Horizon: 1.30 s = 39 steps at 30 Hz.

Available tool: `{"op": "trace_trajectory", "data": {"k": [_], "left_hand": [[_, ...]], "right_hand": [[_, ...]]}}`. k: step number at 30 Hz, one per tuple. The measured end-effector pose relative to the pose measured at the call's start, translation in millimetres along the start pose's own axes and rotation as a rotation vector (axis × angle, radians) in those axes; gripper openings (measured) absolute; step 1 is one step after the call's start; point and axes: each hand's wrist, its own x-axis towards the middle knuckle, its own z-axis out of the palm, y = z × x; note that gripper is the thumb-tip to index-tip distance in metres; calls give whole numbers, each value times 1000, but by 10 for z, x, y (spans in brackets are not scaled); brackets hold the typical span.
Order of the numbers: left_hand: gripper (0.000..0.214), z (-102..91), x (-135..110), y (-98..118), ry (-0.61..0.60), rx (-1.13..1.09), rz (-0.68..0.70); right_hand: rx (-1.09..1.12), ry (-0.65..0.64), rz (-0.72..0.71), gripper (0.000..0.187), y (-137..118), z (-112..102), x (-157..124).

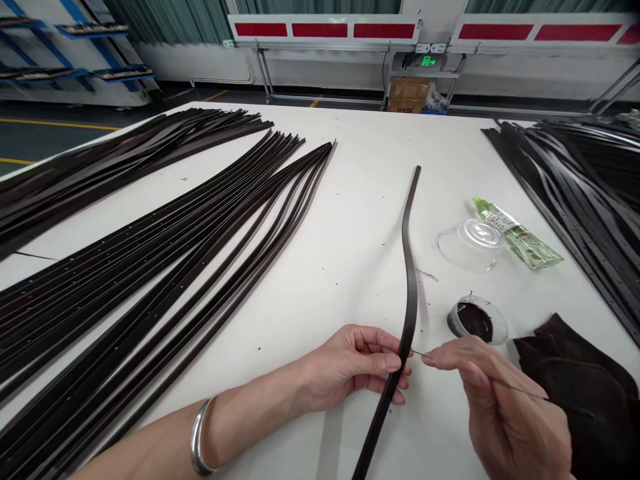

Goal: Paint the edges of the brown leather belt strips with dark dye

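Observation:
My left hand [357, 363], with a silver bangle on the wrist, pinches a long dark leather strap [409, 300] between thumb and fingers. The strap runs from the table's front edge and curves away toward the far side. In my right hand [505, 393] is a thin metal needle-like tool [520, 389], its tip touching the strap's right edge beside my left fingertips. Close to my right hand sits a small clear cup of dark paste [475, 321]. A dark folded cloth or leather piece [575, 373] lies to the right, partly behind that hand.
Many dark straps [165, 247] lie fanned on the left of the white table [360, 220], with another bundle [575, 173] at the right. A clear plastic lid [473, 243] and a green squeeze pack [533, 247] lie right of the strap. A cardboard box [407, 95] stands beyond.

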Motion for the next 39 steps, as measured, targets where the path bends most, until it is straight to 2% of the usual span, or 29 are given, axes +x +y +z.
{"op": "trace_trajectory", "data": {"k": [4,7,10,12,14,16,21,25,28,31,33,36,39], "left_hand": [[25,8,1,0,11,-17,-11],[26,10,-3,0,24,-37,-9],[25,6,-12,-5,14,-57,-3],[24,4,-18,-8,-12,-58,-4],[24,7,-23,-11,-39,-63,-4],[24,16,-26,-15,-60,-68,-5],[25,32,-42,-32,-96,-49,-9],[28,17,-64,-39,-141,-3,-73],[27,8,-69,-33,-128,22,-81],[24,13,-62,-23,-96,19,-63],[24,21,-54,-17,-67,5,-60],[24,38,-44,-16,-18,-19,-57],[21,37,-38,-26,28,-41,-44]], "right_hand": [[22,-28,13,25,-4,-37,-82],[11,4,215,27,-22,-78,-215],[23,170,470,27,-41,-58,-268],[57,225,567,19,-36,-3,-236],[153,169,630,12,-17,55,-175],[278,93,677,17,13,86,-105],[308,111,827,27,134,31,86],[377,206,837,31,261,-30,205],[358,169,812,29,288,-48,212],[239,117,742,25,256,-75,125],[186,132,669,30,247,-135,25],[84,176,610,38,313,-311,-118],[-139,143,600,31,461,-506,-174]]}}
